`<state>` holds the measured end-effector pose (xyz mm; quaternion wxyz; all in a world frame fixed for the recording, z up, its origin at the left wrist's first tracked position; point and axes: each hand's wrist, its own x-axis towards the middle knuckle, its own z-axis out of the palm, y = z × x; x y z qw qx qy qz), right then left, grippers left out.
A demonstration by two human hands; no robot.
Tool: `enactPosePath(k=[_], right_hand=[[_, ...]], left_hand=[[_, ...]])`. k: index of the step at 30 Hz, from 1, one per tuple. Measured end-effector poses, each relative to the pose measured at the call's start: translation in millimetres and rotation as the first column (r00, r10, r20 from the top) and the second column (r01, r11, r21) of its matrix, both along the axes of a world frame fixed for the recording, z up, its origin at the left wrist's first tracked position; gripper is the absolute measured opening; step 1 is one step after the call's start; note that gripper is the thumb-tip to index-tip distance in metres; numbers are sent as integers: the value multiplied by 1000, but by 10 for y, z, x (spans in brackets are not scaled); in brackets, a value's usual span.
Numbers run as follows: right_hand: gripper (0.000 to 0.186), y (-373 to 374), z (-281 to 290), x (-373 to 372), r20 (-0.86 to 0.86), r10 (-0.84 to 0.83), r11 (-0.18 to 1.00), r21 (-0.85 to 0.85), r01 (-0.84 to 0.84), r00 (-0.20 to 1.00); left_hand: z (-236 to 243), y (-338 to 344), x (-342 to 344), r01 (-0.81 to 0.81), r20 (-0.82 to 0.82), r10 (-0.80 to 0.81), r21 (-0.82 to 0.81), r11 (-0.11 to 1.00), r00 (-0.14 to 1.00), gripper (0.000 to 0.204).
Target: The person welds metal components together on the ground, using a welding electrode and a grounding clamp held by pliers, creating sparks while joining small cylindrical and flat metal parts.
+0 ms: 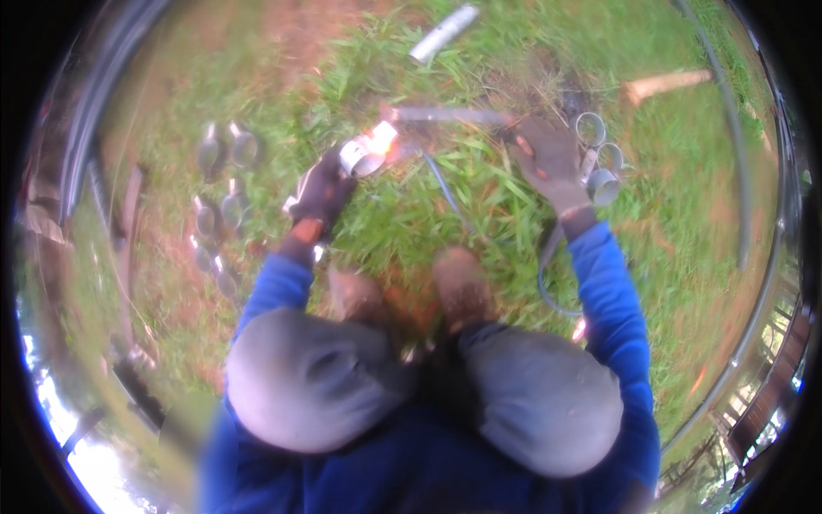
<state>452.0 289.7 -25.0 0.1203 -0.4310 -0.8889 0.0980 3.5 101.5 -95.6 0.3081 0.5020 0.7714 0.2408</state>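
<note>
Head view: our left fingers (332,176) grip a metal ring (354,158), seemingly mid-weld, needing steadiness next; right fingers (529,144), we cannot tell.

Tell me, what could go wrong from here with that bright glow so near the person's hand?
The dark-gloved left hand holds a short, silver metal tube right by the bright white-orange glow, so heat might reach the hand through the metal. Long green grass grows around the spot and could singe if sparks fall. The thin blue-grey cable or hose runs close by and might get scorched.
</note>
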Motion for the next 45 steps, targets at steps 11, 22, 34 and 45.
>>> enactPosePath(k=[11, 22, 34, 45], right_hand=[[18, 669, -255, -1033, 521, 91, 983, -184, 7, 849], [42, 238, 233, -182, 98, -22, 996, -88, 31, 995], [60, -1553, 337, -508, -279, -79, 922, -385, -37, 957], [63, -1611, 76, -555, -279, -46, 947, -317, -47, 959]], left_hand=[[292, -144, 184, -52, 60, 44, 134, 990, 997, 39], [268, -175, 239, 97, -256, -88, 22, 995, 963, 33], [426, -173, 394, 39, -263, -118, -289, 957, 957, 52], [591, -140, 419, 92, -244, -190, -363, 927, 951, 53]])
